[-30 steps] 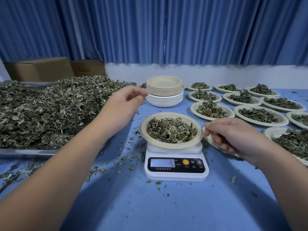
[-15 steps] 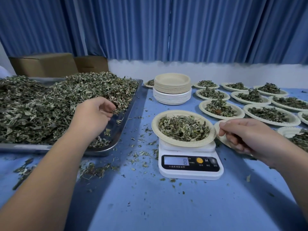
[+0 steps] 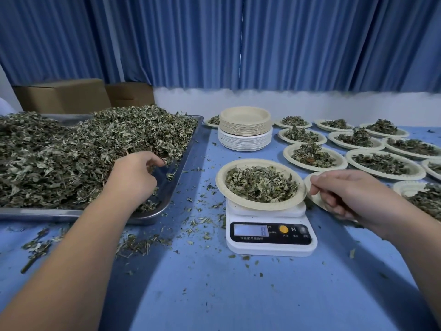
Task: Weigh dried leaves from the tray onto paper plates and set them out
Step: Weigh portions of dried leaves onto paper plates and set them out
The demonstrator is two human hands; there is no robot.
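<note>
A steel tray [image 3: 177, 167] at the left holds a big heap of dried leaves [image 3: 71, 158]. My left hand [image 3: 133, 180] is in the tray's near right corner, fingers curled into the edge of the heap and pinching leaves. A paper plate [image 3: 222, 181] with a portion of leaves sits on the white scale [image 3: 269, 246], whose display reads 8. My right hand [image 3: 346, 194] hovers just right of that plate, loosely curled, holding nothing I can see. It partly hides another paper plate [image 3: 315, 200] on the table.
A stack of empty plates [image 3: 245, 130] stands behind the scale. Several filled plates [image 3: 381, 162] lie in rows at the right. Loose leaf bits [image 3: 143, 242] litter the blue table. Cardboard boxes [image 3: 62, 95] sit behind the tray, against a blue curtain.
My left hand moved from beside the weighed plate back left into the tray and dug into the leaves. The scale reading went from 5 to 8. My right hand stayed put.
</note>
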